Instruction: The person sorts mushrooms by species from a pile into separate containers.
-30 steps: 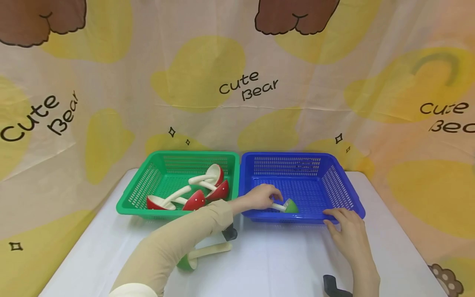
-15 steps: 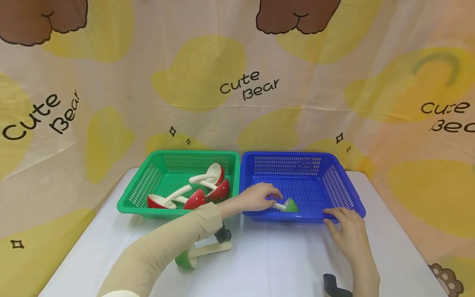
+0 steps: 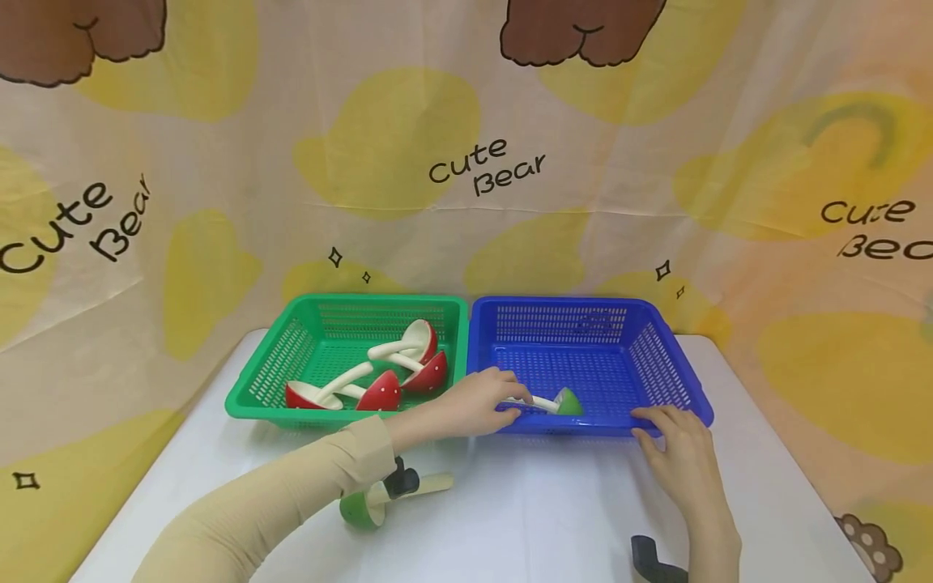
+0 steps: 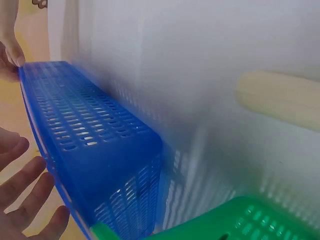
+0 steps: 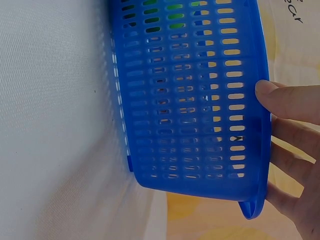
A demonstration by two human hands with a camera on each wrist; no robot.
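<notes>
Inside the blue basket [image 3: 583, 423] lies a green mushroom-shaped ladle [image 3: 570, 402] with a white handle, near the front wall. My left hand [image 3: 481, 401] is over the basket's front left corner, beside that handle; the left wrist view shows its fingers [image 4: 32, 192] spread and holding nothing. At the basket's front right, my right hand [image 3: 678, 453] grips the rim. Its thumb [image 5: 285, 100] lies on the outer side in the right wrist view, the other fingers behind the rim. A second green ladle [image 3: 357, 512] rests on the table, partly overlapped by the left wrist's black mount.
A green basket [image 3: 248, 405] stands against the blue one on the left. Several red ladles [image 3: 381, 393] with white dots lie in it. The white table [image 3: 554, 518] reaches back to a printed curtain [image 3: 394, 146].
My left hand has drawn back leftward from the green ladle, which stays in the blue basket. The left sleeve has come lower and left. My right hand keeps its hold on the rim.
</notes>
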